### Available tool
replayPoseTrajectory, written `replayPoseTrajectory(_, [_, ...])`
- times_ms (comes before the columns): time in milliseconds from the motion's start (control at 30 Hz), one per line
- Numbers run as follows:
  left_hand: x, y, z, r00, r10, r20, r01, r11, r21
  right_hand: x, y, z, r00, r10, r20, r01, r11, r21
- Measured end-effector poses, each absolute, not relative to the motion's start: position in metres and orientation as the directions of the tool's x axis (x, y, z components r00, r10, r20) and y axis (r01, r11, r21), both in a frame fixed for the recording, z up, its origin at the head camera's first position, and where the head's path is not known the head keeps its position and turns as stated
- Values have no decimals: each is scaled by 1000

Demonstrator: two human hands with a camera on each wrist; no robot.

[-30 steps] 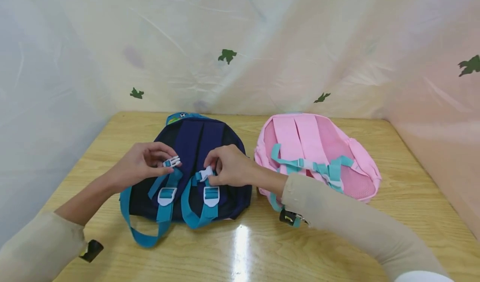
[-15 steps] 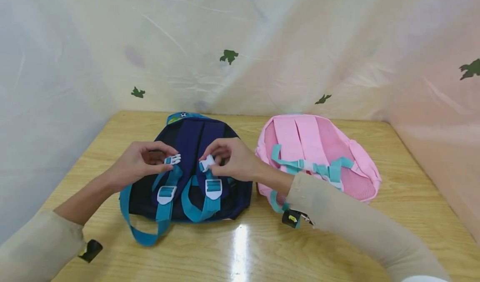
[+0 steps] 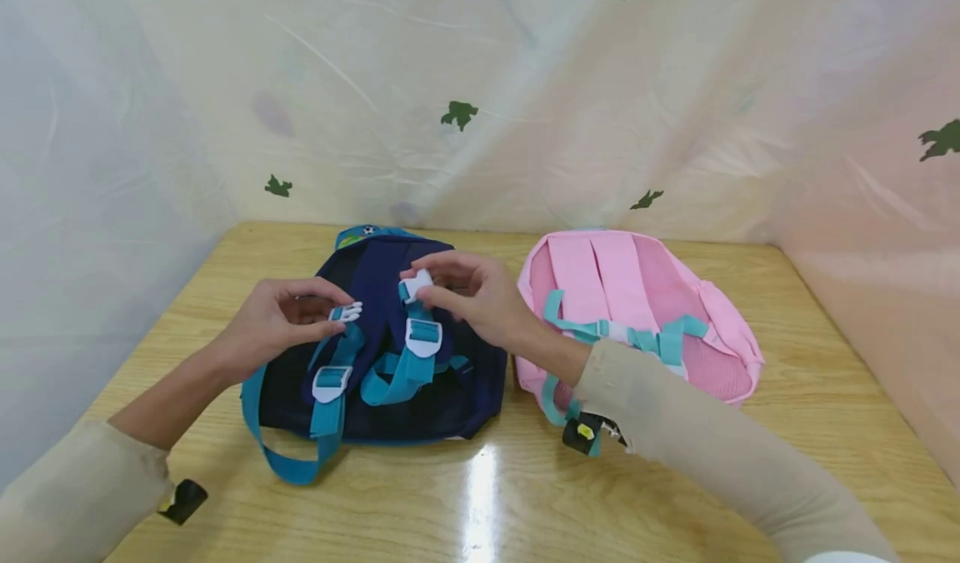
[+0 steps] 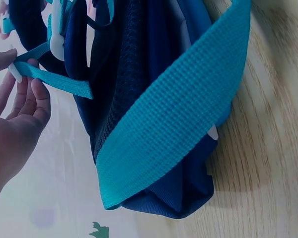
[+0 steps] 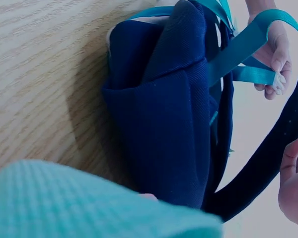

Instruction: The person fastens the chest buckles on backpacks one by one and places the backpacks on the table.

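A navy backpack [image 3: 468,392] lies with its shoulder straps upward on the wooden table. My left hand [image 3: 266,326] pinches the white pronged half of a side-release buckle [image 3: 345,313] by thumb and fingers, on a blue webbing strap [image 4: 59,83]. To its right, my right hand [image 3: 483,296] holds the white socket half of the buckle [image 3: 416,286], raised higher over the bag. The two halves are apart. White strap adjusters [image 3: 423,337] sit on the webbing below each half. In the right wrist view, the right hand [image 5: 295,183] is partly cut off by the frame edge.
A pink backpack [image 3: 660,284] lies to the right, its turquoise chest strap [image 3: 577,325] across its straps; my right forearm passes over its near edge. A loose blue webbing loop [image 3: 292,467] hangs past the navy bag's front left. A leaf-patterned curtain [image 3: 337,88] surrounds the wooden table [image 3: 390,496].
My right hand has lifted the socket half up and away, drawing its strap and adjuster with it. My left hand has stayed nearly still, keeping its grip on the pronged half.
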State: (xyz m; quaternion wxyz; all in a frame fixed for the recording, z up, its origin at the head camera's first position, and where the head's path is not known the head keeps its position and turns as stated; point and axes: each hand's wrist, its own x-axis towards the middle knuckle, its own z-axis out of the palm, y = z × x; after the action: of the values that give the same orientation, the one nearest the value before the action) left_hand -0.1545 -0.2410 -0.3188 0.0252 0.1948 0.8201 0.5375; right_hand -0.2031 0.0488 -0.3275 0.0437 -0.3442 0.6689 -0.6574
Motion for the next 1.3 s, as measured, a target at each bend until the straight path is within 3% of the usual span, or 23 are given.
replayPoseTrajectory(500, [-155, -239, -318, -918, 345, 196, 319, 349, 881, -205, 46, -325, -729, -550, 408, -308, -270, -912])
replayPoseTrajectory(667, [-156, -239, -318, -913, 349, 210, 333, 344, 878, -206, 43, -330, -700, -545, 462, -398, -239, -886])
replayPoseTrajectory(933, [-156, -240, -317, -913, 335, 232, 340, 314, 886, -203, 39, -331, -708, -540, 455, -434, -176, -884])
replayPoseTrajectory(1300, [-155, -237, -320, -895, 357, 267, 382, 307, 871, -198, 29, -333, -735, -587, 338, -439, 33, -898])
